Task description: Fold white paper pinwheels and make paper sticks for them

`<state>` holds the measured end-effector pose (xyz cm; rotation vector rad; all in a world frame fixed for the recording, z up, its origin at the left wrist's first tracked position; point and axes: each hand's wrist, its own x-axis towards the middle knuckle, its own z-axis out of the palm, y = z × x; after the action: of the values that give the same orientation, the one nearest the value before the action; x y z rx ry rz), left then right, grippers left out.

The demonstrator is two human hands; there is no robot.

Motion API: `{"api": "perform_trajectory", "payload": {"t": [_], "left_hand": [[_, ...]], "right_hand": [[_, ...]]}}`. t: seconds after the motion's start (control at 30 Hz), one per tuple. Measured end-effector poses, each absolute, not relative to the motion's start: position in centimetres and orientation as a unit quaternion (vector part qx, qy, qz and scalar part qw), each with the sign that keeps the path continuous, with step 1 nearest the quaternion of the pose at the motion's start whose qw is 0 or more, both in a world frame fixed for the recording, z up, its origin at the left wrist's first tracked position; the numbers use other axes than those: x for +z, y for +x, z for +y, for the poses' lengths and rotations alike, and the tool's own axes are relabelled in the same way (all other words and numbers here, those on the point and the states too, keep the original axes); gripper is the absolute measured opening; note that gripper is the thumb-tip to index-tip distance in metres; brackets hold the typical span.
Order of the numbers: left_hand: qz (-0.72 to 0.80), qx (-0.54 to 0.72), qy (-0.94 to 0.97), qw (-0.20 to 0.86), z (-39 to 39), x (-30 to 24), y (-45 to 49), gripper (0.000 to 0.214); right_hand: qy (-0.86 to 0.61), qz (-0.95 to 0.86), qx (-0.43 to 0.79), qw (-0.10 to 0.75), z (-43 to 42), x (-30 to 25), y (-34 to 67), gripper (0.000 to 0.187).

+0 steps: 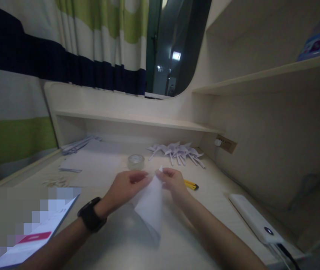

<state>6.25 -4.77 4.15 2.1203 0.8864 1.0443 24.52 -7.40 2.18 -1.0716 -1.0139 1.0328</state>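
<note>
Between my hands is a sheet of white paper (152, 206), folded to a point at the top and hanging down over the desk. My left hand (127, 186), with a black watch on its wrist, pinches the paper's upper left edge. At the tip, my right hand (174, 182) grips the paper between thumb and fingers. A yellow and black cutter (191, 184) lies just right of my right hand, partly hidden by it. Behind the hands stands a roll of clear tape (136, 161). Several white paper pinwheels (178, 152) lie together farther back.
White paper sheets (92, 159) and rolled paper sticks (78, 145) lie at the back left. Small pale pieces (56, 182) sit near a lit screen (40, 234). A white power bank (252, 217) with cables is at right, below a wall socket (226, 143). Shelves (263, 75) overhang the desk.
</note>
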Motion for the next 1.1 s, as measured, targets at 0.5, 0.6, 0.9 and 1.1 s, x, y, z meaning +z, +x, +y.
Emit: {"api": "perform_trajectory", "payload": {"t": [0.5,0.6,0.9,1.1], "left_hand": [[0.315,0.412,0.828,0.214,-4.3,1.3,6.1,0.029],[0.329,0.416,0.826,0.192,-4.3,0.4,6.3,0.029],[0.347,0.47,0.787,0.199,-4.8,-0.3,6.8,0.031],[0.321,0.467,0.801,0.193,-5.4,-0.3,7.1,0.032]], "right_hand": [[-0.505,-0.462,0.438,0.583,-5.4,0.3,23.5,0.041],[-0.491,-0.457,0.499,0.548,-5.7,-0.5,23.2,0.043],[-0.557,-0.539,0.27,0.572,-7.9,-1.6,19.9,0.041],[-0.577,-0.507,0.256,0.587,-8.7,-1.7,19.2,0.036]]}}
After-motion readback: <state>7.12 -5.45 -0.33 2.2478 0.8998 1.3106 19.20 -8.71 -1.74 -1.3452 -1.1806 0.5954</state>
